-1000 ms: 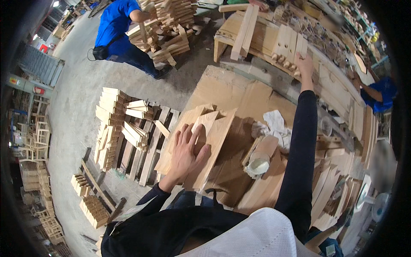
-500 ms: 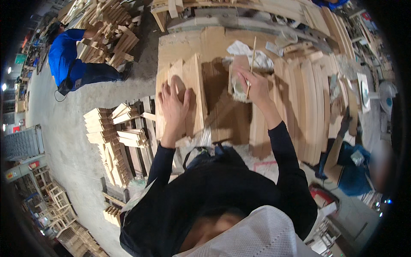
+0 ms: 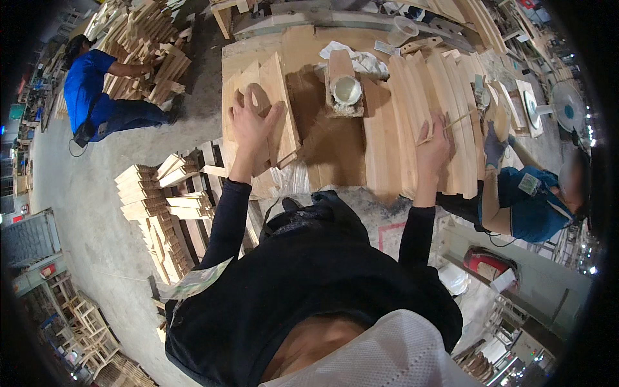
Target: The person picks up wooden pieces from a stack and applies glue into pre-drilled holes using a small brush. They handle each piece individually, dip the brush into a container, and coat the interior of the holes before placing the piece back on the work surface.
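Note:
My left hand [image 3: 251,126] lies with spread fingers on the pale wooden boards [image 3: 278,97] stacked at the left of the cardboard-covered surface [image 3: 332,158]. My right hand [image 3: 434,143] is closed around a thin wooden stick [image 3: 459,119] that points up to the right. Beneath that hand is a row of long wooden pieces [image 3: 385,145] laid side by side. Between my two hands, farther back, a cup of whitish paste [image 3: 346,91] sits in a wooden holder [image 3: 340,63].
A crumpled white cloth [image 3: 367,63] and a clear plastic tub [image 3: 404,29] lie behind the holder. Stacked wood pieces [image 3: 138,193] stand at left. One person in blue [image 3: 90,84] handles wood at far left; another [image 3: 532,203] works at right, near a fan [image 3: 569,106].
My right hand has moved right with the stick, from over the cup to above the row of wooden pieces. My left hand stays on the boards.

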### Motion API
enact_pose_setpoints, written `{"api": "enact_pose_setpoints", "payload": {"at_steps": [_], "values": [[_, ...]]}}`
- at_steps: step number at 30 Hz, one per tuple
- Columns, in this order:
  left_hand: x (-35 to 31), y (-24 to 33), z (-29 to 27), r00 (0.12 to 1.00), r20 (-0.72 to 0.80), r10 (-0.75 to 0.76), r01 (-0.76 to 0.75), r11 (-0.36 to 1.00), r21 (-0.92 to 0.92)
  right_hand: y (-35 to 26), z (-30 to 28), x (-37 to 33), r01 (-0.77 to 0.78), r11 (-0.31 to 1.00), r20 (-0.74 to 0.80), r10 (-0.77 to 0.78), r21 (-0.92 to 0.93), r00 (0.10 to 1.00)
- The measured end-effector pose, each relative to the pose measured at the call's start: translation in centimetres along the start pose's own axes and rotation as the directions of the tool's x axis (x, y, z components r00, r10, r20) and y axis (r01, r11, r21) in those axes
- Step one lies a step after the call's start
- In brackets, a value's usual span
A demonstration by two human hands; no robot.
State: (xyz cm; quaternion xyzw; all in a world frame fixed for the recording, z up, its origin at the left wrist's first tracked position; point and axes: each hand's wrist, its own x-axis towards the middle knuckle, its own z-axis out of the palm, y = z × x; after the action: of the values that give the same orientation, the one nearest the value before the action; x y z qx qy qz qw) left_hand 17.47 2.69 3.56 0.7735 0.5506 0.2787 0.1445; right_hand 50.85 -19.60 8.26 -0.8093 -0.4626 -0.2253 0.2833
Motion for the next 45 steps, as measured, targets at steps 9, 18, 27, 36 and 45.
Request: {"api": "enact_pose_setpoints", "payload": {"at_steps": [9,18,27,36,45], "values": [[0.1,0.3,-0.2,0.999,-0.032,0.013,-0.014,0.999,-0.031,6.9,-1.1,2.7,-0.034,0.978,0.28,0.091,-0.204,0.956],[0.1,2.3,-1.5,0.999,0.033,-0.04,0.04,0.999,0.008,8.3,-0.7,2.3,0.049,0.982,0.276,0.003,-0.183,0.961],[0.8,3.1,-1.4,0.973,0.206,-0.107,0.073,0.984,0.163,7.9,0.4,2.9,-0.009,0.953,0.282,0.098,-0.301,0.955],[1.1,2.2,-0.3,0.95,0.28,-0.134,0.157,0.986,-0.062,8.2,0.6,3.8,0.004,0.934,0.404,0.15,-0.356,0.902],[1.2,2.8,-0.2,0.948,0.288,-0.133,0.158,0.985,-0.064,8.7,0.6,3.4,-0.017,0.938,0.428,0.174,-0.347,0.887]]}}
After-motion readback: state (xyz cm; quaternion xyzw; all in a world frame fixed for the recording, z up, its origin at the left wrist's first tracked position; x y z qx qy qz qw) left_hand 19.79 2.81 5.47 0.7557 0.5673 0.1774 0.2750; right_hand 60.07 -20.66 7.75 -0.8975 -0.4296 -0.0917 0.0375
